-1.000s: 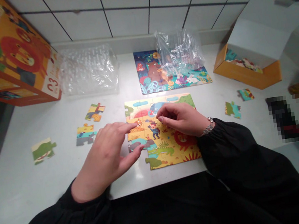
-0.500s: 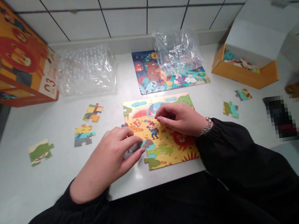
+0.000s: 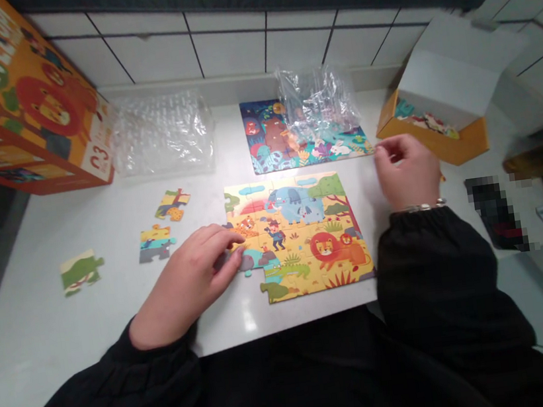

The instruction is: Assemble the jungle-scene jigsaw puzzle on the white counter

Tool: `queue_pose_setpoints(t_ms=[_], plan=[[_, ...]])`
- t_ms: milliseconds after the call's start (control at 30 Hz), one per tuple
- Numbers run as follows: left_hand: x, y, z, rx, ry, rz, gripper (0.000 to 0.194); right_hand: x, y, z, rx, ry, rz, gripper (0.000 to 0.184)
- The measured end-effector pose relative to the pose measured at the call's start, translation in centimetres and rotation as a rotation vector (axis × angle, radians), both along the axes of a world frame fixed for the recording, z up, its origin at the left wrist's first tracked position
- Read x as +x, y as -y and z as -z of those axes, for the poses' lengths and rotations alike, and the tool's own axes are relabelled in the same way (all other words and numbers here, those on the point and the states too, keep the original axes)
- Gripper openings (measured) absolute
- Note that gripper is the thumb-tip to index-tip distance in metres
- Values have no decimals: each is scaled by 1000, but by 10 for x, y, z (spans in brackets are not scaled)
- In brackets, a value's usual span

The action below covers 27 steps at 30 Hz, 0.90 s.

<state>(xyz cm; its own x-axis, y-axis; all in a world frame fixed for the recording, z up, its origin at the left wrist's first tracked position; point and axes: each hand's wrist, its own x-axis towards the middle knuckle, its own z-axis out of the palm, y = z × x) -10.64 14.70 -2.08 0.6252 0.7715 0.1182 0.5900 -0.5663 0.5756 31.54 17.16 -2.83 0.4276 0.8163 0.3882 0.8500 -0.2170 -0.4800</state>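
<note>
A yellow safari jigsaw (image 3: 306, 239) with an elephant and a lion lies partly assembled at the table's front edge. My left hand (image 3: 187, 285) rests flat at its left side, open. Its fingertips and thumb touch a grey-and-teal hippo piece (image 3: 255, 259) at the puzzle's edge. My right hand (image 3: 407, 172) is off to the right of the jigsaw, close to the orange box (image 3: 464, 148). Its fingers are curled with thumb against fingertips, and whatever they hold is hidden. Loose pieces (image 3: 155, 242) lie to the left of the jigsaw.
Two more loose pieces (image 3: 172, 204) (image 3: 80, 270) lie further left. Behind are a finished blue puzzle (image 3: 268, 144), a crumpled plastic bag (image 3: 318, 100) on it, another bag (image 3: 160, 135), and a large lion-printed box (image 3: 23, 109). A dark pixelated object (image 3: 496, 214) sits at right.
My right hand left the middle of the jigsaw and moved right, toward the orange box. My left hand curled in and settled on the hippo piece at the left edge.
</note>
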Motion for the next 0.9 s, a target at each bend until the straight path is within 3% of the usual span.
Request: queue_pose_setpoints(t_ms=[100, 167, 300, 633, 800, 900], plan=[[0, 0, -1, -9, -5, -21, 19, 50, 11, 11, -327, 157, 387, 25], [1, 0, -2, -11, -15, -38, 19, 69, 21, 18, -418, 170, 451, 32], [0, 2, -3, -12, -7, -49, 19, 79, 32, 25, -470, 176, 467, 35], [-2, 3, -3, -36, 35, -77, 17, 86, 23, 35, -462, 178, 454, 41], [-1, 3, -5, -54, 21, -59, 17, 84, 21, 34, -435, 185, 441, 37], [0, 3, -5, -46, 24, -38, 17, 83, 21, 31, -416, 186, 449, 48]])
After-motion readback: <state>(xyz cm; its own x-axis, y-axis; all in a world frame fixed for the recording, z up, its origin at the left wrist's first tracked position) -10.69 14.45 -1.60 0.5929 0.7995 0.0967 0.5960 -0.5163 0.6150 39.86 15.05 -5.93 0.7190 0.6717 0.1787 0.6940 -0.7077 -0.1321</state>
